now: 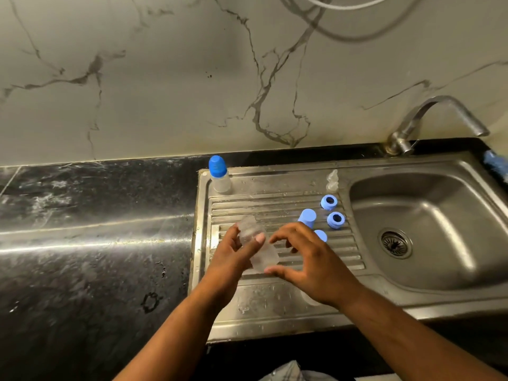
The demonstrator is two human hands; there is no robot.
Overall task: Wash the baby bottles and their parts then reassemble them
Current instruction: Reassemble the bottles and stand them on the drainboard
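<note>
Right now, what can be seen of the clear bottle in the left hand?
The bottle is clear plastic with no cap or ring on it. It is tilted above the drainboard, its narrower end pointing up and away and its base toward the person. The left hand grips its middle. The right hand curves near its base, contact unclear.
</note>
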